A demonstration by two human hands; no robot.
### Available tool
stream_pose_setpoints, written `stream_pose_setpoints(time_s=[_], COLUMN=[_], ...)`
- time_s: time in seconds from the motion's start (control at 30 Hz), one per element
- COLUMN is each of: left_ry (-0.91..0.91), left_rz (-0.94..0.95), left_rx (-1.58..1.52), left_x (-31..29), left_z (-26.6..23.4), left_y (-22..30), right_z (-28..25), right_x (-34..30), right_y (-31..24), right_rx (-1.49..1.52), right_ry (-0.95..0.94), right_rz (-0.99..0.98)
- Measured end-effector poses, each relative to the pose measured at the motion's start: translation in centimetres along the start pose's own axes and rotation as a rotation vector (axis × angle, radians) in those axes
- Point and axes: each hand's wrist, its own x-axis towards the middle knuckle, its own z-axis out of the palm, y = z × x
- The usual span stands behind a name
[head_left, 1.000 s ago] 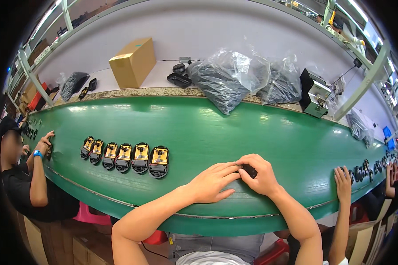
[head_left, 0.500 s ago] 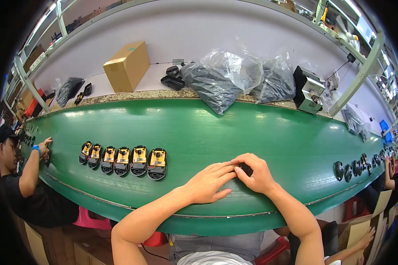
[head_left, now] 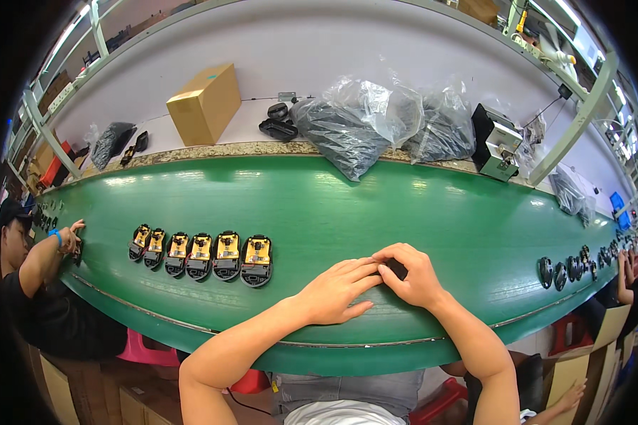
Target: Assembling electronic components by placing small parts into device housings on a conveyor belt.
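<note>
My left hand (head_left: 338, 289) lies flat on the green belt (head_left: 319, 212), palm down and holding nothing. Its fingers are stretched out, the thumb apart, and the fingertips touch my right hand (head_left: 410, 275). The right hand rests on the belt with curled fingers, thumb and forefinger meeting in a ring. A dark patch shows inside that ring; whether it is a small dark thing or shadow, I cannot tell. Left of my hands stand several opened computer mice in a row, black shells with yellow circuit boards; the nearest mouse (head_left: 256, 261) is well apart from my left hand.
Behind the belt, a shelf carries a cardboard box (head_left: 204, 105), clear bags of dark parts (head_left: 351, 127) and a metal device (head_left: 496, 145). More dark mouse parts (head_left: 560, 275) sit on the belt at right. A co-worker (head_left: 32, 283) works at far left.
The row of mice and the parts at right have shifted slightly to the right. My hands have stayed almost still. At far left, the co-worker's arm has moved a little.
</note>
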Motion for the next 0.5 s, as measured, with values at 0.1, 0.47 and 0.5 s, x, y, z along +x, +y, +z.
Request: stream_pose_setpoints(time_s=[0.1, 0.47, 0.5], left_ry=[-0.009, -0.015, -0.013], left_rz=[0.000, 0.005, 0.009], left_rx=[0.001, -0.003, 0.000], left_x=[0.03, 0.00, -0.03], left_z=[-0.04, -0.23, -0.23], left_y=[0.00, 0.10, 0.08], right_z=[-0.03, -0.18, -0.17], right_x=[0.04, 0.13, 0.15], right_y=[-0.02, -0.35, -0.37], right_rx=[0.000, 0.001, 0.003], right_ry=[-0.007, -0.003, -0.005], right_rz=[0.006, -0.001, 0.002])
